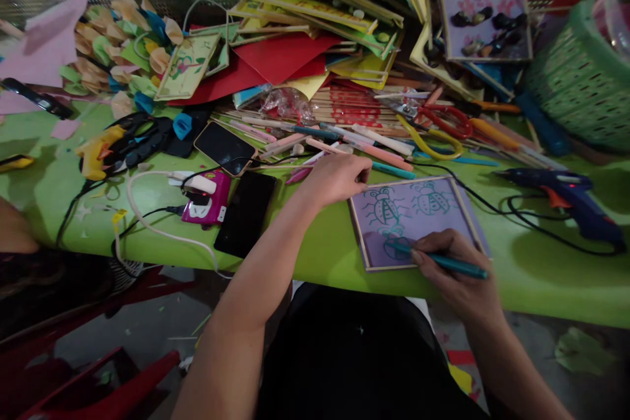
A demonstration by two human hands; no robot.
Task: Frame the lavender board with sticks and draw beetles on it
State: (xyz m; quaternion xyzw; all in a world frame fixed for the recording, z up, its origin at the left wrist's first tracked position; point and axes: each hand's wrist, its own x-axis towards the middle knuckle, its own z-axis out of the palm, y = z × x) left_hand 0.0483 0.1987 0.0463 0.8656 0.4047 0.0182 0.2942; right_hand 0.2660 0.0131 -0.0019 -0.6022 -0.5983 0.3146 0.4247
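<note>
A purple framed card (418, 216) with green beetle drawings lies on the green table (319, 243) in front of me. My right hand (455, 269) is closed on a teal pen (443, 261), its tip touching the card's lower left part. My left hand (339, 177) rests at the card's upper left corner, fingers curled loosely against the table with nothing visible in them. Several pens (374, 147) lie just beyond that hand.
A blue glue gun (571, 200) with a black cord lies at the right. Two dark phones (246, 210) and a pink charger (207, 207) sit left of my arm. Scissors (443, 121), paper stacks, framed cards and a green basket (575, 72) crowd the back.
</note>
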